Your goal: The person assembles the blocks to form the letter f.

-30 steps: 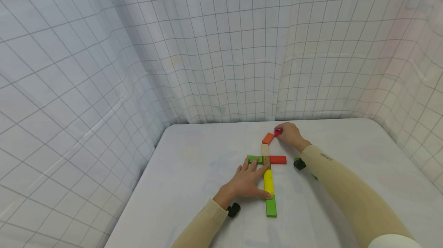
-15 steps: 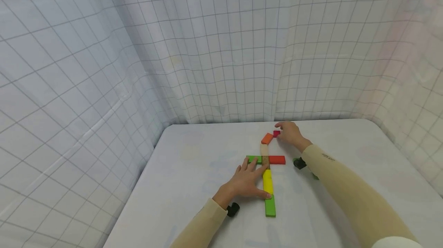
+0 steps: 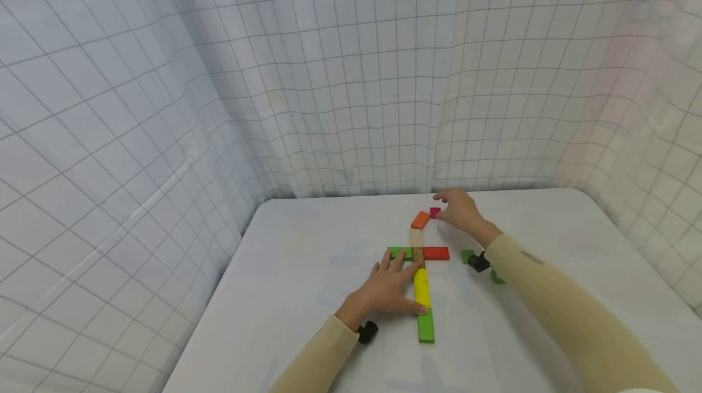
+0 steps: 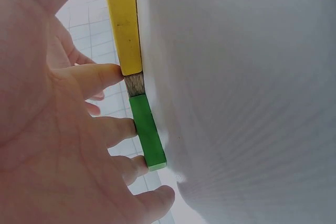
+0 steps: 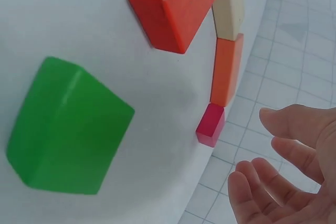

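Note:
Fingers spread, my left hand [image 3: 386, 289] rests over a row of flat blocks. Its fingertips touch the left green block [image 4: 148, 132], and its thumb lies where the yellow block [image 3: 421, 289] meets the near green block [image 3: 426, 327]. A brown block [image 3: 418, 257] sits between the left green block and the red block [image 3: 436, 253]. Beyond it come a cream block [image 3: 416, 238], a tilted orange block [image 3: 420, 220] and a small pink block [image 5: 211, 124]. My right hand [image 3: 460, 211] hovers beside the pink block, fingers loosely bent, holding nothing.
Near my right wrist lie a green block [image 3: 467, 256] and another green block [image 3: 498, 278], partly hidden by the sleeve. The white table [image 3: 307, 271] ends at a gridded curtain [image 3: 351, 106] behind and on both sides.
My right hand has let go of the pink block, which stays at the end of the orange one. Its fingers have parted and lifted away. The left hand keeps its place on the blocks.

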`<move>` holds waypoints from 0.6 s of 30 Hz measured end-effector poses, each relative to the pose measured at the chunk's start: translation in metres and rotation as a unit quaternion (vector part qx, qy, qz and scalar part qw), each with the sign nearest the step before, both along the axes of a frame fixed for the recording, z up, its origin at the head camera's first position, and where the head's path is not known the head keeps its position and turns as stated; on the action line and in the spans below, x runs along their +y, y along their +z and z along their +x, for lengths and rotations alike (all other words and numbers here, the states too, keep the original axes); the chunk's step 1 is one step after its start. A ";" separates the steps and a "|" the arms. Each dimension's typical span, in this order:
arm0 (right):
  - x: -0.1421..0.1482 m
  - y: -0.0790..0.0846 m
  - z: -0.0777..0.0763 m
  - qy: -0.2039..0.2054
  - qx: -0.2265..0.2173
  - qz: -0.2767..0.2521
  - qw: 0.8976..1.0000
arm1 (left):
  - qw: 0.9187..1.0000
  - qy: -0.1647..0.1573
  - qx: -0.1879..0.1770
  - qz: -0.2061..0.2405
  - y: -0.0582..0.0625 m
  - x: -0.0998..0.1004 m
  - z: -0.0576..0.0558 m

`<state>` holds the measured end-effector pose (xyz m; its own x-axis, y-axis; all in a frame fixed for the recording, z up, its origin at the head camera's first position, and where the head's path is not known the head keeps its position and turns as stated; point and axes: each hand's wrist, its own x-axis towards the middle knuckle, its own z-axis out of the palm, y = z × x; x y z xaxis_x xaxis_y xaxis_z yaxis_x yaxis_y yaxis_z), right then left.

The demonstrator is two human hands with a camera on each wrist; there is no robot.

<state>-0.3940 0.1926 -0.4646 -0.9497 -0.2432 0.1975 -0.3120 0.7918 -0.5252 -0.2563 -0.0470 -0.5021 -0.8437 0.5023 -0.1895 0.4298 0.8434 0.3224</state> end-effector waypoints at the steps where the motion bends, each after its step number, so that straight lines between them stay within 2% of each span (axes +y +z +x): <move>1: 0.000 0.001 0.003 -0.002 0.000 -0.002 1.000 | 1.000 0.001 -0.001 0.001 0.000 0.000 0.000; 15: 0.012 0.007 0.040 -0.028 0.027 -0.010 0.999 | 1.000 0.003 -0.008 0.005 0.004 0.000 0.002; 18: 0.014 0.007 0.049 -0.034 0.017 -0.015 0.999 | 1.000 0.001 -0.007 0.005 0.003 -0.001 0.002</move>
